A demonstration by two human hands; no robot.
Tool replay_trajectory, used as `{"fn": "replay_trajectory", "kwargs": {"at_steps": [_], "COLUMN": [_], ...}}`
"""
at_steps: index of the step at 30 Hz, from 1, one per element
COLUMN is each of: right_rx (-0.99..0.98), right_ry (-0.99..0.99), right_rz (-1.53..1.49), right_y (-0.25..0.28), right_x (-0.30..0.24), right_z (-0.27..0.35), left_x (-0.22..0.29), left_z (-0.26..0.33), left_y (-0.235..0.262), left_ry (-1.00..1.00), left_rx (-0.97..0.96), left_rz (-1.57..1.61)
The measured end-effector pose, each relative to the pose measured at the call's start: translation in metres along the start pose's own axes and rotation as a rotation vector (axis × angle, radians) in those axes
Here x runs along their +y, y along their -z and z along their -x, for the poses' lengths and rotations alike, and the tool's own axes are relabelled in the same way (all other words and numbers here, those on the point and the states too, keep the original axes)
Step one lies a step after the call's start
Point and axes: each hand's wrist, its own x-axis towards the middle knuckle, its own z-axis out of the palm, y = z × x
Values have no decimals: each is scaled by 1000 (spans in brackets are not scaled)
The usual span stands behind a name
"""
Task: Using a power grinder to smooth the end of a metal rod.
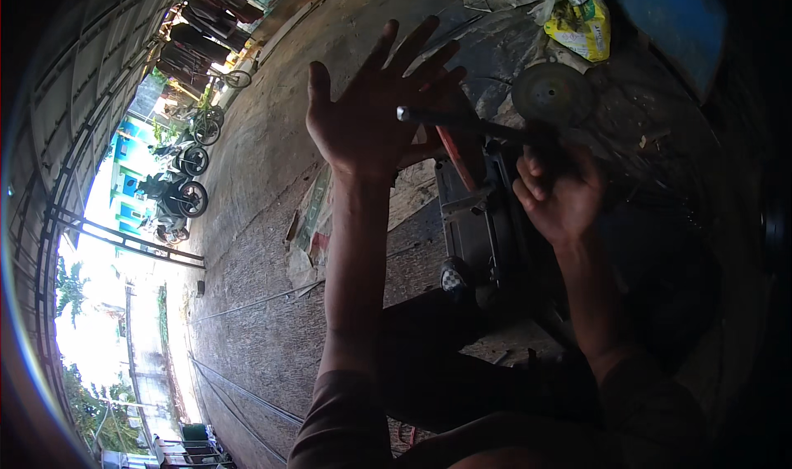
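Clearly, the left hand (363,127) is spread wide, palm up toward the head camera, its fingers (378,50) apart and its thumb pointing out to the left. The right hand (564,195) has its fingers (530,190) curled and clamped on the dark end of a metal bar (462,122). From those fingers the bar runs left, nearly level in view, its bright tip overlapping the left palm; whether tip and palm touch, I cannot tell.

Below the bar, between the two sets of fingers, a red strip (460,162) slants down to a grey machine (464,221), which sits nearer the body than the left fingers. Just beyond the right fingers a round disc (551,94) lies on the floor (256,221), and farther past it is a yellow bag (587,33). Well to the left of the left fingers stand motorbikes (183,190).
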Motion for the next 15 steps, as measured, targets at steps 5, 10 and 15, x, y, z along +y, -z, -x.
{"fn": "replay_trajectory", "kwargs": {"at_steps": [5, 10, 15], "right_rx": [53, 66, 48], "right_ry": [9, -8, 14], "right_rz": [-5, 2, 31], "right_y": [-4, -5, -6], "right_x": [7, 6, 8], "right_z": [2, 2, 1], "left_x": [-8, -7, -6], "left_z": [1, 4, 2], "left_y": [-6, 0, 2], "left_ry": [-10, -11, -2], "left_rx": [19, 36, 19], "left_rz": [29, 157, 159]}}
